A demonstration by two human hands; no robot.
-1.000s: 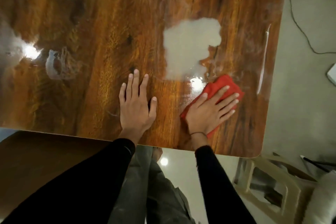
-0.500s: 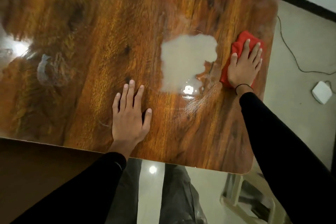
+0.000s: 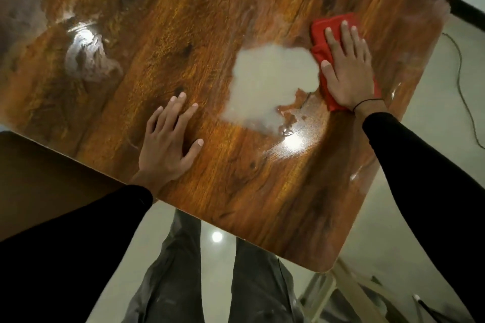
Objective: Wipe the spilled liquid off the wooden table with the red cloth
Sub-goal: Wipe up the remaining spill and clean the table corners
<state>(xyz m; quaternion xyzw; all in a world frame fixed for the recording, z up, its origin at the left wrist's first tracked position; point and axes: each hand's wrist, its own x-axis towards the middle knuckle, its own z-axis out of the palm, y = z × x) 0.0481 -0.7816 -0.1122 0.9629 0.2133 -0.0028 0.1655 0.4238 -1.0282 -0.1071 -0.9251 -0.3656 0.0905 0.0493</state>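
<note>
A milky white puddle of spilled liquid (image 3: 267, 84) lies on the glossy wooden table (image 3: 183, 21), right of centre. My right hand (image 3: 347, 71) presses flat on the red cloth (image 3: 324, 31), which touches the puddle's right edge near the table's right side. Most of the cloth is hidden under the palm. My left hand (image 3: 168, 144) rests flat on the wood with fingers spread, just left of the puddle and near the front edge. Thin wet streaks shine below the puddle.
A smeared wet patch (image 3: 86, 60) with a lamp's glare sits at the table's left. A thin cable (image 3: 464, 92) runs over the pale floor on the right. A light chair frame (image 3: 346, 291) stands below the table's near right corner. My legs (image 3: 210, 283) show below.
My right hand slid the red cloth from the front of the table up along the right side, then left until it touches the puddle's edge. The left hand stayed planted.
</note>
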